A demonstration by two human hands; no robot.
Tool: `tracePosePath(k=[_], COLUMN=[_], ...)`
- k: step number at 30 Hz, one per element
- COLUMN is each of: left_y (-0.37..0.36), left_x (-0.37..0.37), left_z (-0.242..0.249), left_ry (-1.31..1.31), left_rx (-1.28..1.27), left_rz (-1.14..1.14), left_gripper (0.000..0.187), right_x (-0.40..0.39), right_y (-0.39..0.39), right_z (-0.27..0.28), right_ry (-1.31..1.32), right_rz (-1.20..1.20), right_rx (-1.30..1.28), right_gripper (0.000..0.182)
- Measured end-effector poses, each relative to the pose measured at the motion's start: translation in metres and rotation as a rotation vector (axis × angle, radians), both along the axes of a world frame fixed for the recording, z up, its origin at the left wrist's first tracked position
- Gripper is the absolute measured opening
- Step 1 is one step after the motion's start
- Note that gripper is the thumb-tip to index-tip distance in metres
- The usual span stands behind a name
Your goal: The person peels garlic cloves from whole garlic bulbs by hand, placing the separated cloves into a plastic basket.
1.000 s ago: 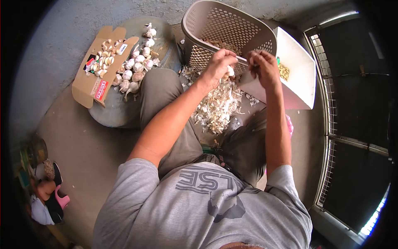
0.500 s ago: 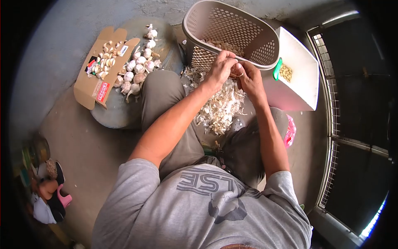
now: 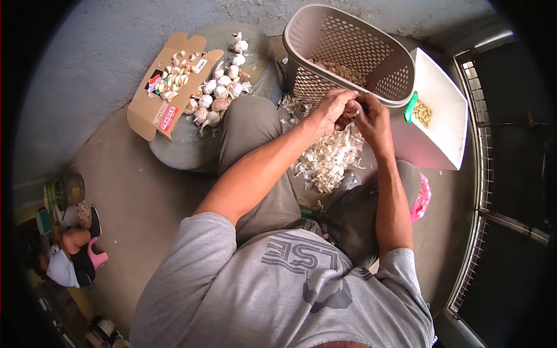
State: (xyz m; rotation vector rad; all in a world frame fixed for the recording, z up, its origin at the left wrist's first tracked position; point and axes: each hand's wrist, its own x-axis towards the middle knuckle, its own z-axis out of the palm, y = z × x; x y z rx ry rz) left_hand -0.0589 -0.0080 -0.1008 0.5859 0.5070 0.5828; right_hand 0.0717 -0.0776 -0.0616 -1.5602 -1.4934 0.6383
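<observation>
My left hand [image 3: 333,111] and my right hand [image 3: 372,116] meet at the near rim of the brown perforated basket [image 3: 348,29]. Both have their fingers pinched together around something small and brownish that I cannot make out. Beneath them a heap of pale garlic skins [image 3: 325,162] lies on the floor. Inside the basket is a layer of tan pieces [image 3: 342,71]. To the left, whole garlic bulbs [image 3: 220,91] lie on a round grey surface [image 3: 180,152], beside a flattened cardboard box [image 3: 142,113] with loose garlic cloves [image 3: 177,78] on it.
On the right stands a white container [image 3: 447,110] with peeled cloves [image 3: 422,113] inside and a green handle [image 3: 411,107] at its edge. A pink plastic bag [image 3: 422,198] is by my right knee. At the far left is another person [image 3: 72,243].
The whole view has shifted, so the basket, box and bulbs appear further right. My hands are still together, with the fingers slightly rearranged.
</observation>
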Motion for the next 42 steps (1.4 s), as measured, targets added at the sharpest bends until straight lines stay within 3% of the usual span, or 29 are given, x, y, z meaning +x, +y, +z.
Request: tracePosePath(k=[3,6,10,15,20,24,27,29,31,32,35,39,41,42], left_y=[-0.002,-0.002,-0.008,0.003,-0.001,-0.001,0.005,0.004,0.005,-0.003,-0.007,-0.007,-0.005,-0.007], left_x=[-0.001,-0.003,0.000,-0.009,-0.008,0.000,0.006,0.015,0.016,0.013,0.003,0.017,-0.005,-0.003], left_z=[0.005,0.007,0.019,0.008,0.028,0.018,0.001,-0.006,-0.014,-0.001,0.012,0.001,0.017,0.025], left_ry=[-0.015,-0.011,0.015,-0.006,0.095,0.172,0.258,0.175,0.173,0.099,0.087,-0.004,0.093,0.142], left_rx=[-0.001,0.017,0.003,-0.035,0.225,0.391,0.577,0.657,0.692,0.675,0.349,0.244,-0.020,-0.023], left_rz=[0.002,-0.008,0.067,0.049,0.067,0.047,0.125,0.197,0.207,0.247,0.088,0.203,0.099,0.161], left_gripper=[0.021,0.022,0.026,0.032,0.036,0.039,0.048,0.063,0.069,0.073,0.071,0.065,0.062,0.060], right_x=[0.005,0.004,0.000,-0.002,0.014,0.021,0.012,0.001,-0.006,-0.005,-0.004,-0.006,-0.005,-0.011], right_y=[0.001,-0.003,-0.004,-0.005,-0.001,0.000,0.000,-0.005,-0.004,-0.004,-0.001,0.002,0.000,-0.003], right_z=[-0.001,0.004,0.006,0.011,0.001,0.000,0.010,0.010,-0.002,-0.004,0.001,-0.002,-0.006,0.010], right_ry=[-0.026,0.228,0.261,0.559,1.026,1.165,0.983,0.513,0.205,0.217,0.130,0.058,0.303,0.537], right_rz=[0.021,-0.011,-0.002,-0.001,0.005,-0.052,-0.069,0.007,0.030,0.020,0.011,0.003,-0.036,0.006], right_rx=[0.061,-0.180,-0.156,-0.133,-0.143,-0.126,-0.193,-0.228,-0.043,-0.086,-0.083,-0.018,-0.114,-0.186], right_gripper=[0.026,0.028,0.025,0.019,0.017,0.018,0.021,0.031,0.037,0.037,0.034,0.021,0.020,0.018])
